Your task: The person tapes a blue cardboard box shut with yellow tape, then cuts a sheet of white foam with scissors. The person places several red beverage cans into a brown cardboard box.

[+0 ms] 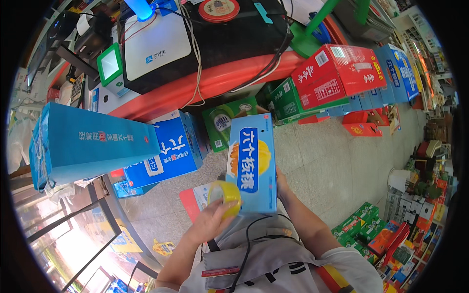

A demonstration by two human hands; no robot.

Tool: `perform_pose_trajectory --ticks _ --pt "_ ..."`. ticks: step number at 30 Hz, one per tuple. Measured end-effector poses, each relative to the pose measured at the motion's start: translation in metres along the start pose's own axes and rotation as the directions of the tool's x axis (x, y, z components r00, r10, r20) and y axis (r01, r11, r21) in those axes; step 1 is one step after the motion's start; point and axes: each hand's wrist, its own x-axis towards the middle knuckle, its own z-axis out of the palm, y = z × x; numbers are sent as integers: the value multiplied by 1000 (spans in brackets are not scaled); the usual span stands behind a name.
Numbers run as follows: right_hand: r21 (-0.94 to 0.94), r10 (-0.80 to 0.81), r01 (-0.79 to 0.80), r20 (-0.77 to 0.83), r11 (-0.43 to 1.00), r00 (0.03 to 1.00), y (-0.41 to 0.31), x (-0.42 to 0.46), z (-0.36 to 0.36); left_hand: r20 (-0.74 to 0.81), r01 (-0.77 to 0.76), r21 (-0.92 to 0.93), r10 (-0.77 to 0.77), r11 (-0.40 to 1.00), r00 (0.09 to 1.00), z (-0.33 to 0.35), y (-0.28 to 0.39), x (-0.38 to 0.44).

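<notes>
My left hand (210, 219) grips a roll of yellow packing tape (231, 197), held at the lower left edge of a light blue drink carton (258, 161). My right hand (282, 183) is on the carton's right side, its fingers mostly hidden by the box. The carton is held before my body, its printed face up. A tall blue gift bag (95, 143) with cord handles is at the left, and a darker blue carton (176, 154) lies beside it. Behind the held carton is a green carton (220, 124) with a bottle printed on it.
Ahead runs a counter with a red edge (220, 80), bearing a white-topped device (157, 44), cables and a green-framed device (110, 65). Red (340, 73), green and blue cartons are stacked at the upper right. Stacked goods (361, 227) stand on the floor at the lower right. A glass door is at the lower left.
</notes>
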Motion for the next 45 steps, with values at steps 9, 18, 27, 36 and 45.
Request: perform_pose_trajectory --ticks 9,18,27,36,45 --pt "94 -658 660 -57 745 751 -57 64 24 123 -150 266 121 952 985 -26 9 -36" --pt "-281 -689 671 47 686 724 -181 -38 159 -330 245 -240 -316 939 889 -3 -99 37" --pt "-800 -843 526 47 290 536 -132 -59 195 -340 114 -411 -268 904 901 7 -94 39" --pt "-871 -710 326 -36 368 704 -110 -91 65 -156 108 -523 -219 845 963 -53 39 8" --pt "-494 -667 489 -291 718 685 -125 -269 -108 93 -141 -644 260 752 961 -7 198 128"
